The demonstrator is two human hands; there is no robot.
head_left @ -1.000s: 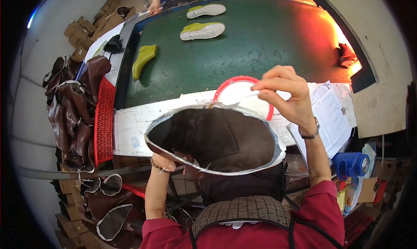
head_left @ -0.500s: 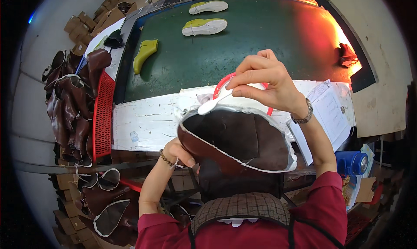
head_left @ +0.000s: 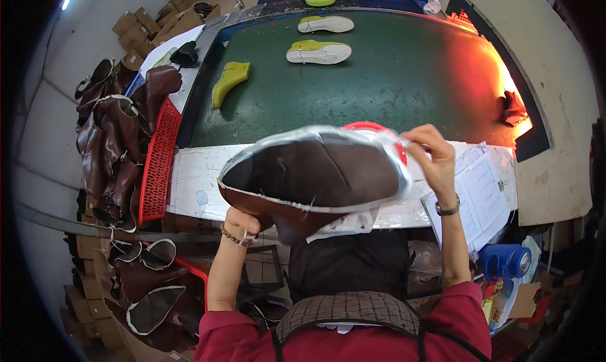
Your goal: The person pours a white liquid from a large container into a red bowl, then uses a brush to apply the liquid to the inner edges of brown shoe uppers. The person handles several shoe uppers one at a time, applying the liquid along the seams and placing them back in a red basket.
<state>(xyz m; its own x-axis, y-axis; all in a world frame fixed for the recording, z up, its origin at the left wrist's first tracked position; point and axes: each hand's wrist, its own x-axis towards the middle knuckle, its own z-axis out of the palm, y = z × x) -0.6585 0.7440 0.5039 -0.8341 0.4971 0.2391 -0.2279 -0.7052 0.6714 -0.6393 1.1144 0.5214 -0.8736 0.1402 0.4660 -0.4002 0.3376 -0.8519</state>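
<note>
A worker's left hand [head_left: 242, 222] is gripping the lower edge of a brown leather shoe upper [head_left: 315, 176] while the right hand [head_left: 432, 155] is pinching its pale-trimmed far end, both clamped on it, holding it up flat above the white surface [head_left: 189, 185]. This appears to be the turning or inspecting step; any next move calls for keeping the floppy piece taut. Beyond, a green conveyor belt [head_left: 391, 84] is carrying white-and-green soles [head_left: 319, 51], and a red basket [head_left: 154, 166] of brown uppers is standing at left.
</note>
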